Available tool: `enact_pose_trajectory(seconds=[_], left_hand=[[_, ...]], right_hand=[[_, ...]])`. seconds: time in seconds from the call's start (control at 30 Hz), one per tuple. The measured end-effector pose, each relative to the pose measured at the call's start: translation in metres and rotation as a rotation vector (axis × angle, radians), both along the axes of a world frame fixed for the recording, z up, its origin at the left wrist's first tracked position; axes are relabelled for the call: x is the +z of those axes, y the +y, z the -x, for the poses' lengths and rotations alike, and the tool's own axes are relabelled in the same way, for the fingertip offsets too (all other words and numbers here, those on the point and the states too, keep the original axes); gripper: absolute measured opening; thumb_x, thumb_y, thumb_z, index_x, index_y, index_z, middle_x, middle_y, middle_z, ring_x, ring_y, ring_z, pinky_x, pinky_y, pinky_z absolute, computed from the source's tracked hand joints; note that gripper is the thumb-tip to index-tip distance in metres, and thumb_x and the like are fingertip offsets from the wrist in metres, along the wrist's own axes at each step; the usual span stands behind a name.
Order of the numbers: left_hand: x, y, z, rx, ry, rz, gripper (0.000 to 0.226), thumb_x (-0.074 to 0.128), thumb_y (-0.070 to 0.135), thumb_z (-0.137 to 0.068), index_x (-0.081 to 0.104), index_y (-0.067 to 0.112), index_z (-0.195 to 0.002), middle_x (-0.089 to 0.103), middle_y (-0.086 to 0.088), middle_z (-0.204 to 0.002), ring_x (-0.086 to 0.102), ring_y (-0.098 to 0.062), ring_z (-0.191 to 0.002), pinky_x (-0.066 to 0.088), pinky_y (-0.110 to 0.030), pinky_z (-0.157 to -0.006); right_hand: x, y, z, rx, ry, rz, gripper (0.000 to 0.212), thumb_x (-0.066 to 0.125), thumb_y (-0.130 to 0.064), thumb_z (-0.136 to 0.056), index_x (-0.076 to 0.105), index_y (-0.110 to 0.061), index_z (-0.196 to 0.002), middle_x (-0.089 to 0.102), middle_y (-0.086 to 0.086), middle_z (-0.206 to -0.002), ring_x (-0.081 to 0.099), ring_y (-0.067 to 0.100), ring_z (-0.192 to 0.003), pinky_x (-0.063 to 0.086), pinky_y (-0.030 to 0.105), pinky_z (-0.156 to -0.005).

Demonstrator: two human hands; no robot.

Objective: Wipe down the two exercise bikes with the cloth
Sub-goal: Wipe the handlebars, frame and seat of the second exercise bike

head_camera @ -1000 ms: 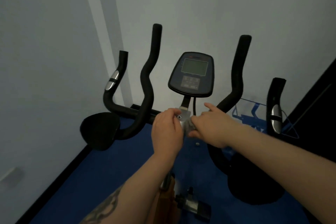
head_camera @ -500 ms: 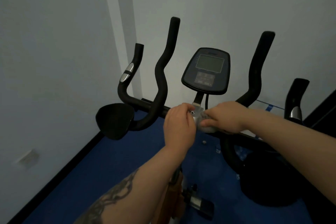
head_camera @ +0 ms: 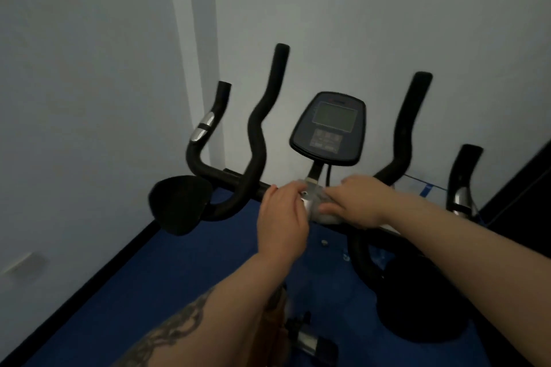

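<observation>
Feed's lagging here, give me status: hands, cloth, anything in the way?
Left hand gripping the handlebar by the centre clamp. Right hand pressing the grey cloth on that clamp. Console just above; nothing blocking.

Both hands meet at the silver clamp [head_camera: 308, 199] below the console [head_camera: 328, 128] of the exercise bike [head_camera: 256, 140]. The left hand [head_camera: 281, 223] curls over the bar left of the clamp. The right hand [head_camera: 354, 201] presses a pale cloth [head_camera: 326, 216] onto the bar right of the clamp. Blue floor [head_camera: 143, 292] lies beneath.
</observation>
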State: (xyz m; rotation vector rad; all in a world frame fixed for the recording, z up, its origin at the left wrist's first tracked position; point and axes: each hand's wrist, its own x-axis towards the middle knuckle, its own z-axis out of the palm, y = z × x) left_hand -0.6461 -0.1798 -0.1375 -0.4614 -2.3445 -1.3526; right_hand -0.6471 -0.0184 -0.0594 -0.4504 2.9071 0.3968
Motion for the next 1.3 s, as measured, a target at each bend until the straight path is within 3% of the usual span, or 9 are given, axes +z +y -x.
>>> enact_pose_trajectory(seconds=[0.1,0.4,0.5,0.63,0.8,0.9,1.03,1.17,1.3], left_hand=[[-0.004,-0.004,0.003,-0.036,0.005,0.021,0.033,0.037,0.010,-0.097,0.062,0.019,-0.117,0.066,0.006,-0.106,0.053,-0.019,-0.110,0.023,-0.011,-0.098],[-0.003,-0.006,-0.001,-0.033,0.049,0.002,0.034,0.038,0.005,-0.098,0.061,0.017,-0.119,0.061,0.012,-0.104,0.042,0.006,-0.103,0.024,-0.026,-0.113],[-0.001,-0.007,-0.002,-0.054,0.027,-0.002,0.033,0.037,0.006,-0.099,0.061,0.018,-0.119,0.064,0.008,-0.106,0.051,-0.006,-0.107,0.024,-0.029,-0.115],[-0.004,-0.006,0.001,-0.040,0.073,0.001,0.033,0.038,0.004,-0.097,0.061,0.016,-0.116,0.056,0.018,-0.106,0.044,0.010,-0.099,0.026,-0.033,-0.115],[-0.002,-0.005,0.001,-0.038,0.092,0.026,0.032,0.038,0.005,-0.096,0.062,0.014,-0.114,0.059,0.014,-0.105,0.046,0.006,-0.100,0.025,-0.029,-0.112],[0.003,-0.007,0.002,-0.056,0.012,0.062,0.033,0.036,0.009,-0.099,0.060,0.018,-0.120,0.061,0.012,-0.106,0.048,-0.003,-0.110,0.021,-0.025,-0.114],[0.016,0.001,0.000,-0.103,0.012,0.092,0.027,0.043,0.012,-0.099,0.059,0.026,-0.117,0.053,0.023,-0.107,0.035,0.018,-0.102,0.012,-0.025,-0.115],[0.039,0.046,-0.003,-0.202,-0.116,0.000,0.026,0.040,0.020,-0.101,0.060,0.029,-0.115,0.061,0.016,-0.097,0.049,-0.006,-0.103,0.030,-0.027,-0.112],[0.059,0.092,0.008,-0.315,-0.438,-0.133,0.026,0.037,0.018,-0.103,0.058,0.019,-0.119,0.063,-0.004,-0.117,0.057,-0.015,-0.103,0.044,-0.030,-0.091]], right_hand=[[-0.012,-0.002,-0.019,0.041,0.173,0.050,0.030,0.037,-0.049,-0.100,0.048,-0.022,-0.098,0.069,0.006,-0.101,0.062,0.025,-0.101,0.023,0.038,-0.111],[0.005,-0.001,0.000,-0.015,0.099,0.044,0.036,0.029,-0.049,-0.102,0.048,-0.022,-0.089,0.067,0.008,-0.099,0.060,0.028,-0.094,0.039,0.036,-0.087],[-0.003,-0.005,-0.014,0.025,0.157,0.001,0.033,0.029,-0.046,-0.102,0.049,-0.020,-0.093,0.067,0.006,-0.097,0.061,0.025,-0.096,0.026,0.042,-0.109],[-0.018,-0.001,-0.031,0.079,0.215,0.012,0.032,0.038,-0.051,-0.097,0.050,-0.022,-0.098,0.066,0.001,-0.098,0.058,0.021,-0.100,0.012,0.042,-0.117],[-0.007,-0.006,-0.018,0.029,0.180,0.088,0.040,0.033,-0.054,-0.100,0.053,-0.019,-0.098,0.069,0.003,-0.095,0.062,0.020,-0.093,0.025,0.035,-0.109],[-0.006,-0.002,-0.035,-0.084,0.345,0.376,0.033,0.043,-0.047,-0.099,0.057,-0.017,-0.105,0.066,0.003,-0.096,0.059,0.021,-0.093,0.035,0.031,-0.099],[0.000,0.011,-0.056,-0.426,0.798,0.885,0.020,0.052,-0.041,-0.094,0.057,-0.026,-0.106,0.059,-0.007,-0.090,0.056,0.012,-0.080,0.044,0.028,-0.063],[0.010,0.015,-0.047,-0.888,1.040,1.578,0.026,0.048,-0.036,-0.100,0.052,-0.024,-0.122,0.060,-0.012,-0.099,0.059,0.011,-0.091,0.049,0.027,-0.074],[-0.008,-0.005,-0.029,-1.213,0.799,1.861,0.032,0.040,-0.036,-0.103,0.040,-0.022,-0.132,0.054,0.001,-0.103,0.054,0.016,-0.086,0.047,0.034,-0.083]])
